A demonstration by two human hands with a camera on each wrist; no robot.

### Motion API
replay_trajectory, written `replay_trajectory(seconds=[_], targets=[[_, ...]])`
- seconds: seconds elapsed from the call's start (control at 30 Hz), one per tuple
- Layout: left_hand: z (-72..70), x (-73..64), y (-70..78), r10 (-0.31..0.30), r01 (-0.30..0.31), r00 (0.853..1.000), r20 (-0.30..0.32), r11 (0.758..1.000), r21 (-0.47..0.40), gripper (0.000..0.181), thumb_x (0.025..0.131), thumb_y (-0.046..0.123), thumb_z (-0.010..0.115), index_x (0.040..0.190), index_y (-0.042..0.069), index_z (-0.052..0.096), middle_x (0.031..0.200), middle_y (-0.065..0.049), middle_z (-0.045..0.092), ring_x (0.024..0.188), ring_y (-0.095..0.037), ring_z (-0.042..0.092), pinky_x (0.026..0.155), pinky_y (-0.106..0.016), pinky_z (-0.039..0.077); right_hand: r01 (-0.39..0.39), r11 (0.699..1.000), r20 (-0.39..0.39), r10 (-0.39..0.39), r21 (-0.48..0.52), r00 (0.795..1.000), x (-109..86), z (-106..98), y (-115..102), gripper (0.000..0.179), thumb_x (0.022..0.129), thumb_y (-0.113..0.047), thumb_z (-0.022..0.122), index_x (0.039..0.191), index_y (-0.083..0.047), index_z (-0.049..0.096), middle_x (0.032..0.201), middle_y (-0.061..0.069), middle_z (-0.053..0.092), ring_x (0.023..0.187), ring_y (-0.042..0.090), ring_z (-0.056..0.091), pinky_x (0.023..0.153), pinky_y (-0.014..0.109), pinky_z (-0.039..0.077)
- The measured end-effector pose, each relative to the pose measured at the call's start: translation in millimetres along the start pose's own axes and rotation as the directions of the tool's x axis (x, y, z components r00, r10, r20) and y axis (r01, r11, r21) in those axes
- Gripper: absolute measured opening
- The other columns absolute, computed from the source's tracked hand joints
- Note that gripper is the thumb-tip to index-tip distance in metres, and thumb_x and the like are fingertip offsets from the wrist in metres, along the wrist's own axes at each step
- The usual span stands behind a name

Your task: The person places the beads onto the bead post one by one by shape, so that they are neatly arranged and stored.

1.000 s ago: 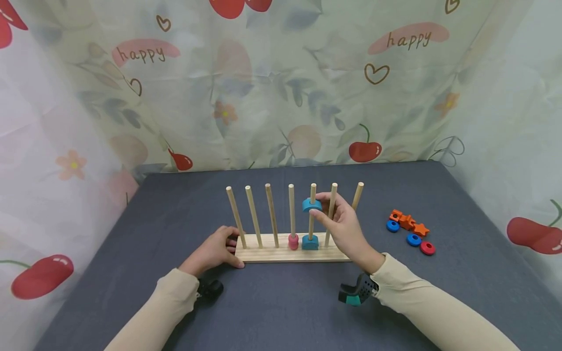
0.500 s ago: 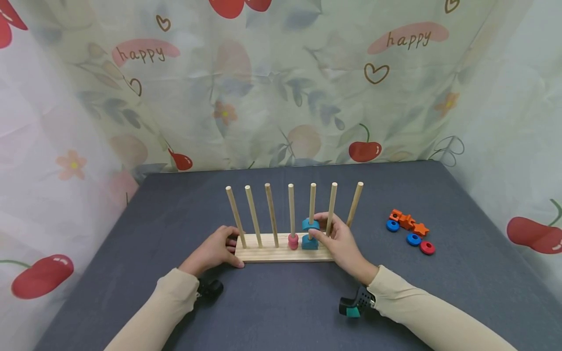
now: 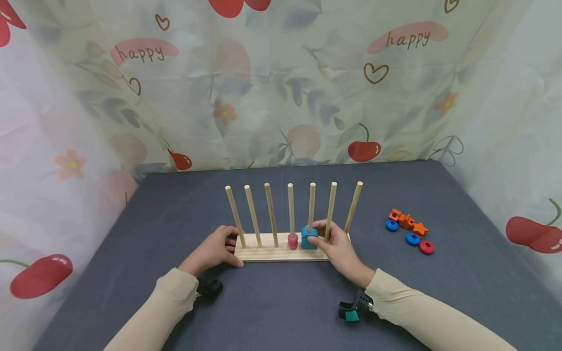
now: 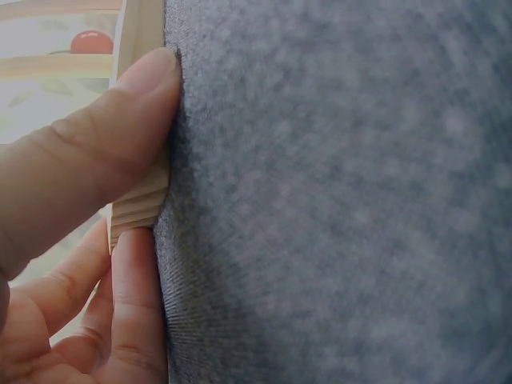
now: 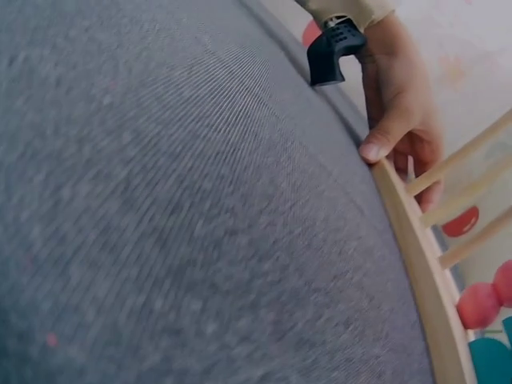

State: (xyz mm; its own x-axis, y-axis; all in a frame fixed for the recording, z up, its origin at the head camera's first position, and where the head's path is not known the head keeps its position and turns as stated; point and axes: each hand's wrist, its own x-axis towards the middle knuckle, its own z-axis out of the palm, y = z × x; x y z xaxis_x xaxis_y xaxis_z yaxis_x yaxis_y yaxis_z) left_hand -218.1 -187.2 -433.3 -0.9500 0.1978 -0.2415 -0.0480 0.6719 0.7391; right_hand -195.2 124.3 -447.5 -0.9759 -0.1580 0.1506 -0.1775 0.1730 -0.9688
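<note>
A long wooden peg board (image 3: pixel 272 255) carries a row of several upright pegs. My left hand (image 3: pixel 214 247) grips its left end; in the left wrist view the thumb (image 4: pixel 132 120) lies along the front edge of the board (image 4: pixel 140 210) and the fingers sit at its end. On the fifth peg from the left, two blue blocks (image 3: pixel 306 239) are stacked together. My right hand (image 3: pixel 341 249) pinches the upper one, its thumb in front and fingers partly hidden behind. Pink beads (image 3: pixel 292 242) sit low on the peg just to the left.
Right of the board, several orange pieces (image 3: pixel 406 222), two blue rings (image 3: pixel 412 239) and a red ring (image 3: pixel 427 247) lie on the dark grey tablecloth (image 3: pixel 281 312). A patterned curtain (image 3: pixel 272 97) hangs behind the table.
My right hand has slid the upper blue block down the fifth peg onto the lower one. The left hand has stayed at the board's end.
</note>
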Motion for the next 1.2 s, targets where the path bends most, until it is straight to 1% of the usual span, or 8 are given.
replay_trajectory(seconds=[0.13, 0.4, 0.57, 0.87, 1.0, 1.2], targets=[[-0.5, -0.4, -0.4, 0.006, -0.006, 1.000, 0.001, 1.000, 0.001, 0.082, 0.059, 0.005, 0.092, 0.129, 0.000, 0.051, 0.123, -0.015, 0.047, 0.108, -0.027, 0.059, 0.089, -0.039, 0.054, -0.025, 1.000, 0.019, 0.025, -0.010, 0.999, 0.5, 0.4, 4.3, 0.030, 0.089, -0.002, 0.067, 0.115, 0.005, 0.055, 0.116, 0.021, 0.062, 0.099, 0.016, 0.057, 0.082, 0.015, 0.049], [-0.6, -0.1, -1.5, -0.001, 0.001, 1.000, -0.001, 1.000, 0.012, 0.082, 0.059, 0.006, 0.092, 0.129, 0.000, 0.051, 0.124, -0.015, 0.048, 0.108, -0.028, 0.059, 0.089, -0.039, 0.054, -0.054, 0.998, 0.029, 0.056, -0.041, 0.998, 3.6, 1.4, 8.6, 0.029, 0.090, -0.002, 0.066, 0.116, 0.005, 0.054, 0.114, 0.019, 0.062, 0.098, 0.016, 0.057, 0.081, 0.015, 0.049], [0.6, -0.1, -1.7, -0.002, 0.002, 1.000, -0.002, 1.000, 0.010, 0.081, 0.059, 0.006, 0.092, 0.129, 0.000, 0.051, 0.124, -0.015, 0.048, 0.108, -0.028, 0.059, 0.089, -0.039, 0.054, -0.046, 0.998, 0.031, 0.047, -0.033, 0.998, 2.8, 1.1, 9.4, 0.030, 0.089, -0.002, 0.066, 0.116, 0.005, 0.054, 0.113, 0.019, 0.061, 0.098, 0.017, 0.057, 0.081, 0.015, 0.049], [0.6, 0.5, 0.1, -0.017, 0.017, 1.000, -0.010, 1.000, 0.002, 0.081, 0.059, 0.005, 0.092, 0.129, 0.002, 0.052, 0.124, -0.014, 0.048, 0.108, -0.027, 0.059, 0.089, -0.039, 0.054, -0.020, 1.000, 0.047, 0.020, 0.006, 0.999, 1.2, -1.3, 9.1, 0.031, 0.090, -0.003, 0.066, 0.117, 0.005, 0.053, 0.117, 0.021, 0.061, 0.100, 0.015, 0.057, 0.084, 0.016, 0.049], [0.8, -0.2, 0.7, -0.013, 0.013, 1.000, -0.011, 1.000, 0.005, 0.080, 0.058, 0.004, 0.092, 0.128, 0.001, 0.053, 0.124, -0.014, 0.048, 0.108, -0.028, 0.060, 0.089, -0.039, 0.054, -0.015, 1.000, 0.059, 0.014, 0.013, 0.998, 0.0, -2.4, 8.0, 0.032, 0.090, -0.004, 0.066, 0.118, 0.005, 0.052, 0.120, 0.022, 0.061, 0.100, 0.015, 0.057, 0.084, 0.016, 0.049], [1.5, 1.1, -0.2, -0.010, 0.010, 1.000, -0.016, 1.000, 0.009, 0.080, 0.059, 0.005, 0.092, 0.128, 0.002, 0.053, 0.124, -0.013, 0.048, 0.106, -0.025, 0.059, 0.089, -0.038, 0.054, -0.007, 1.000, 0.064, 0.006, 0.018, 0.998, -0.5, -2.5, 8.0, 0.032, 0.090, -0.004, 0.066, 0.118, 0.004, 0.052, 0.122, 0.023, 0.061, 0.100, 0.013, 0.057, 0.084, 0.016, 0.049]])
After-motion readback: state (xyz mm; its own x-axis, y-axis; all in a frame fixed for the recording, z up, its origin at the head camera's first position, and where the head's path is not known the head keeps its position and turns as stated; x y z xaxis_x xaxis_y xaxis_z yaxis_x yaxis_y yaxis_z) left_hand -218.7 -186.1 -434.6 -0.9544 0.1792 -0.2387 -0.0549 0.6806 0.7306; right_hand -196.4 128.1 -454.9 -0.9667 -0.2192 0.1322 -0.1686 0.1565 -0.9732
